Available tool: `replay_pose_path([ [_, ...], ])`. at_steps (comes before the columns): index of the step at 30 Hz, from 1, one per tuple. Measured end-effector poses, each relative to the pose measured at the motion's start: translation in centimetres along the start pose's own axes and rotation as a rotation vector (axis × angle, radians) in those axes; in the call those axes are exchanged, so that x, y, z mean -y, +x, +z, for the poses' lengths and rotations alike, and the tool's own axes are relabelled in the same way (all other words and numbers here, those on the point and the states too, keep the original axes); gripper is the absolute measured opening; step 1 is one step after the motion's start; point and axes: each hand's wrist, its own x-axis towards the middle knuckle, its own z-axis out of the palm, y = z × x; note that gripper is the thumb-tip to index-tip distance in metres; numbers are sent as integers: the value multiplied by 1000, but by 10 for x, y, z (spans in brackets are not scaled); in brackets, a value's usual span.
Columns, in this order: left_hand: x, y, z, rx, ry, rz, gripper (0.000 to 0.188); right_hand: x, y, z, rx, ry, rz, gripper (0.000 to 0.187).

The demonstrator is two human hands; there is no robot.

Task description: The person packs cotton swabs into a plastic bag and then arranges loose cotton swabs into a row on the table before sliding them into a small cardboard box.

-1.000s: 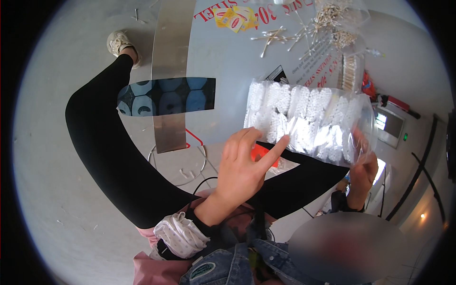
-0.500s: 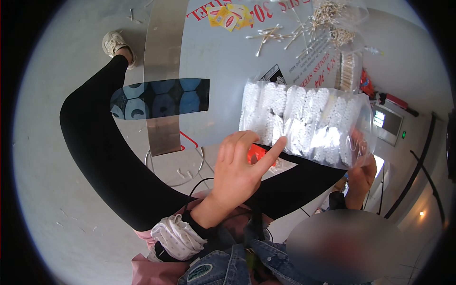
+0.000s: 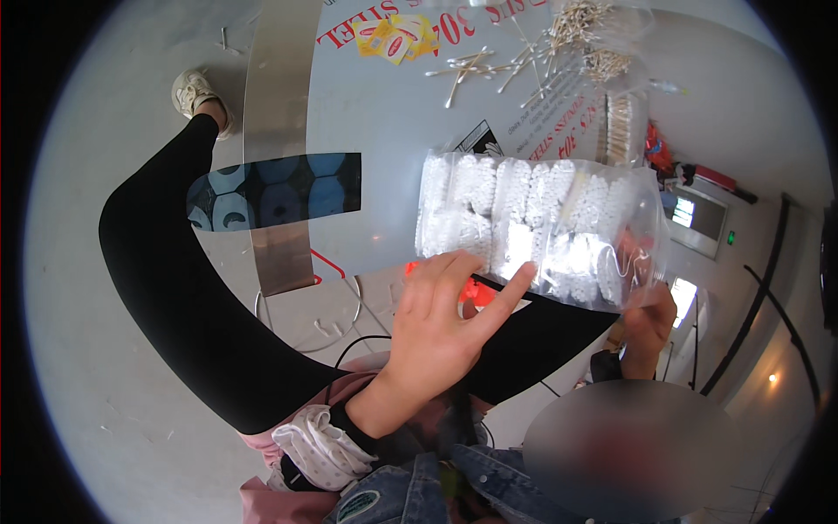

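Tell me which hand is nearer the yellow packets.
Left. The left hand is below the yellow packets in view; the right hand is much farther right, gripping the swab bag.

Bag point(image 3: 532, 214): white glare, near half
Lamp point(image 3: 772, 378): warm glow, right
Patch point(image 3: 628, 450): blurred, near right
Rim point(image 3: 13, 262): black, curved distortion

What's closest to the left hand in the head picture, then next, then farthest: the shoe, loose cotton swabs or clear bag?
1. Clear bag, partly behind the left hand.
2. Loose cotton swabs, top middle.
3. Shoe, far up on the left.
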Motion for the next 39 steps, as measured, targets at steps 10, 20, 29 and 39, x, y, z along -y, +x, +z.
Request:
replay_pose_path([
  [10, -1, -3, -2, 26, 42, -5, 71, 7, 4, 8, 19, 66, 12, 14],
  [20, -15, 8, -9, 11, -30, 34, 66, 15, 5, 10, 37, -2, 32, 19],
  [29, -26, 11, -6, -5, -13, 66, 72, 11, 8, 12, 58, 5, -19, 18],
  [39, -25, 10, -5, 11, 12, 65, 71, 10, 8, 10, 83, -26, -21, 17],
])
